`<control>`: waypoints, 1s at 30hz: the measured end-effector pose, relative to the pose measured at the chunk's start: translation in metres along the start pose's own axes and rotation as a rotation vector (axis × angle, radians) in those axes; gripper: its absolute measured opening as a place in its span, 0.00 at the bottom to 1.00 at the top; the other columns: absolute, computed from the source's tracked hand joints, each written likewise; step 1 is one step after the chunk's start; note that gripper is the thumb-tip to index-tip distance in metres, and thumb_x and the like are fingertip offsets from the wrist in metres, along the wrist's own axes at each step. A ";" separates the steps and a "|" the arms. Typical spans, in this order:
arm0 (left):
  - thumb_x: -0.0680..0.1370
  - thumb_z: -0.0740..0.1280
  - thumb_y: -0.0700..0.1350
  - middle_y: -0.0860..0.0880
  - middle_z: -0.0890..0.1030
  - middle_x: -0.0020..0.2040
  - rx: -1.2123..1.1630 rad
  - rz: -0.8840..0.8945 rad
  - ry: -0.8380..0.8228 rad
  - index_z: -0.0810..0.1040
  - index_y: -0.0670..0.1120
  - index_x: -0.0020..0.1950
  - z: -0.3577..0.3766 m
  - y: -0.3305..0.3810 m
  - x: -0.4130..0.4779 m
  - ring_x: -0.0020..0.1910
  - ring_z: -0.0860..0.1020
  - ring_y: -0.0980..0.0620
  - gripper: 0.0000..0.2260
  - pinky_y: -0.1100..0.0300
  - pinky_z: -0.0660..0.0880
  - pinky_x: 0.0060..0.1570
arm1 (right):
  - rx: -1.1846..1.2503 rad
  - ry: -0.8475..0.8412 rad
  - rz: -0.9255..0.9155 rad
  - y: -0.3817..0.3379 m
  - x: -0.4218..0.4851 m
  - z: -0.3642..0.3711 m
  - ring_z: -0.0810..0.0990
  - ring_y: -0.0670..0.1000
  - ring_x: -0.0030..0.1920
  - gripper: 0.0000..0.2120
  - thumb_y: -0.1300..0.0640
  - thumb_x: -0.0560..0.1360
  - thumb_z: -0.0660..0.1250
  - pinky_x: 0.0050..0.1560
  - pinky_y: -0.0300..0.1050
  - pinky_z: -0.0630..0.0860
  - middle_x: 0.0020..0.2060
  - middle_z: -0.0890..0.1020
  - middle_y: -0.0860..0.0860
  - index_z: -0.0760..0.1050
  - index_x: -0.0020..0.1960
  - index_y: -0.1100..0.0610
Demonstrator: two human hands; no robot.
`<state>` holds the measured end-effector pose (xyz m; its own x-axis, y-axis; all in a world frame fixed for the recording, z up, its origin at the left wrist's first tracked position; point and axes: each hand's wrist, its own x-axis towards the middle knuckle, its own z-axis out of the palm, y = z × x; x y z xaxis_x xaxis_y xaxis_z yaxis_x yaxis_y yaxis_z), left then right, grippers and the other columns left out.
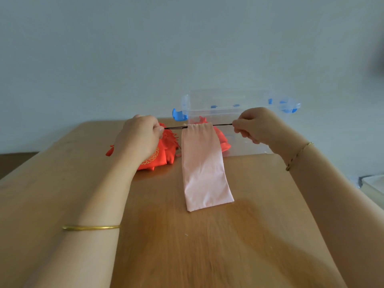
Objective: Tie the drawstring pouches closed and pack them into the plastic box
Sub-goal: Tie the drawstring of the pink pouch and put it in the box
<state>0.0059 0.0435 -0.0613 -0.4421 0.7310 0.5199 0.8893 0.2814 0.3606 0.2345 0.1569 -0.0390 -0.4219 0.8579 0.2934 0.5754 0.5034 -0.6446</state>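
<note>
Here the left hand (141,136) pinches one end of a thin black drawstring (176,127) between curled fingers and thumb, just left of the mouth of the pink pouch (204,167). The right hand (255,126) pinches the other end in the same way, just right of that mouth. The cord runs taut and level between the two hands, through the top hem of the pink pouch. The top of the pouch is lifted on the cord, and its fabric is slightly gathered there. The rest of the pink pouch hangs down toward the person, long and flat, with its lower end lying on the wooden table (187,246).

A gold bangle (91,227) circles the left forearm and a fine chain bracelet (297,155) the right wrist. To the left of the pink pouch, partly hidden by the left hand, a red pouch (164,152) with gold embroidery lies on the table. Behind the pink pouch stands the clear plastic box (228,100) with blue latches (178,115), open at the top. Through its near wall another red pouch (222,140) shows, apparently inside, just right of the pink pouch's top.
</note>
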 end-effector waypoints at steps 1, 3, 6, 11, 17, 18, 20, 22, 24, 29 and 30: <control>0.77 0.61 0.47 0.44 0.77 0.46 0.035 -0.032 -0.011 0.76 0.48 0.37 -0.002 -0.004 0.001 0.47 0.76 0.41 0.10 0.53 0.71 0.44 | -0.041 0.035 0.025 0.004 0.001 -0.002 0.67 0.50 0.28 0.12 0.62 0.72 0.62 0.27 0.39 0.62 0.26 0.71 0.51 0.71 0.29 0.57; 0.77 0.61 0.46 0.43 0.78 0.45 0.062 -0.101 -0.033 0.77 0.48 0.36 -0.005 -0.007 0.000 0.46 0.76 0.40 0.11 0.53 0.71 0.44 | -0.185 0.120 0.054 0.010 0.003 -0.005 0.67 0.53 0.30 0.13 0.62 0.71 0.63 0.27 0.40 0.60 0.26 0.69 0.52 0.69 0.28 0.58; 0.74 0.58 0.45 0.43 0.79 0.42 -0.100 -0.178 0.011 0.77 0.42 0.37 -0.007 0.004 -0.001 0.44 0.77 0.42 0.12 0.49 0.74 0.46 | -0.276 0.178 0.078 0.011 0.003 -0.001 0.63 0.53 0.29 0.16 0.61 0.71 0.62 0.27 0.42 0.56 0.26 0.63 0.52 0.60 0.27 0.58; 0.75 0.54 0.38 0.46 0.83 0.40 -1.550 -0.343 -0.130 0.64 0.46 0.31 -0.021 0.041 -0.008 0.49 0.82 0.48 0.13 0.55 0.74 0.57 | -0.337 0.147 0.116 0.009 0.001 0.008 0.64 0.53 0.30 0.14 0.59 0.71 0.61 0.28 0.40 0.56 0.28 0.66 0.51 0.61 0.29 0.56; 0.80 0.58 0.41 0.48 0.73 0.29 -1.587 -0.218 -0.279 0.73 0.41 0.37 -0.014 0.062 -0.014 0.25 0.73 0.54 0.12 0.62 0.75 0.30 | -0.061 0.251 0.031 -0.003 0.001 0.010 0.68 0.54 0.31 0.09 0.59 0.70 0.61 0.32 0.42 0.63 0.30 0.73 0.56 0.70 0.32 0.62; 0.79 0.60 0.41 0.48 0.73 0.30 -1.485 -0.207 -0.323 0.75 0.40 0.39 -0.010 0.060 -0.016 0.25 0.71 0.55 0.10 0.62 0.71 0.29 | 0.086 0.256 0.019 -0.008 0.001 0.009 0.68 0.53 0.29 0.09 0.60 0.70 0.61 0.31 0.43 0.64 0.29 0.74 0.56 0.73 0.33 0.63; 0.76 0.65 0.42 0.48 0.72 0.31 -1.276 -0.171 -0.409 0.77 0.38 0.44 -0.005 0.058 -0.018 0.26 0.70 0.55 0.06 0.59 0.65 0.33 | 0.377 0.197 0.027 -0.021 -0.004 0.007 0.67 0.49 0.23 0.11 0.61 0.72 0.61 0.27 0.39 0.64 0.26 0.73 0.53 0.73 0.32 0.61; 0.75 0.67 0.39 0.47 0.72 0.31 -1.140 -0.145 -0.478 0.78 0.37 0.46 -0.002 0.060 -0.021 0.26 0.69 0.55 0.05 0.59 0.66 0.34 | 0.592 0.112 0.051 -0.031 -0.010 0.008 0.66 0.46 0.21 0.12 0.61 0.74 0.61 0.25 0.36 0.64 0.25 0.73 0.52 0.73 0.32 0.59; 0.75 0.67 0.38 0.49 0.73 0.27 -1.059 -0.116 -0.522 0.78 0.38 0.42 -0.003 0.065 -0.026 0.25 0.69 0.55 0.03 0.62 0.68 0.33 | 0.718 0.047 0.058 -0.040 -0.015 0.010 0.67 0.45 0.20 0.12 0.61 0.75 0.61 0.25 0.35 0.64 0.26 0.73 0.52 0.73 0.33 0.59; 0.74 0.69 0.43 0.46 0.74 0.28 -0.839 -0.041 -0.507 0.79 0.34 0.42 0.002 0.068 -0.030 0.26 0.69 0.53 0.11 0.65 0.67 0.29 | 0.794 -0.092 -0.008 -0.051 -0.024 0.023 0.71 0.45 0.23 0.12 0.59 0.77 0.61 0.26 0.35 0.69 0.29 0.75 0.52 0.74 0.36 0.59; 0.74 0.68 0.42 0.44 0.74 0.29 -0.825 -0.039 -0.504 0.78 0.33 0.41 0.003 0.068 -0.030 0.25 0.69 0.53 0.11 0.65 0.66 0.28 | 0.782 -0.136 -0.014 -0.050 -0.024 0.024 0.72 0.46 0.24 0.12 0.56 0.78 0.60 0.27 0.36 0.70 0.29 0.76 0.52 0.75 0.38 0.59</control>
<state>0.0799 0.0425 -0.0547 -0.1965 0.9653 0.1723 0.4276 -0.0738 0.9010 0.1989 0.1082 -0.0309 -0.5365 0.8065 0.2485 -0.0680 0.2522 -0.9653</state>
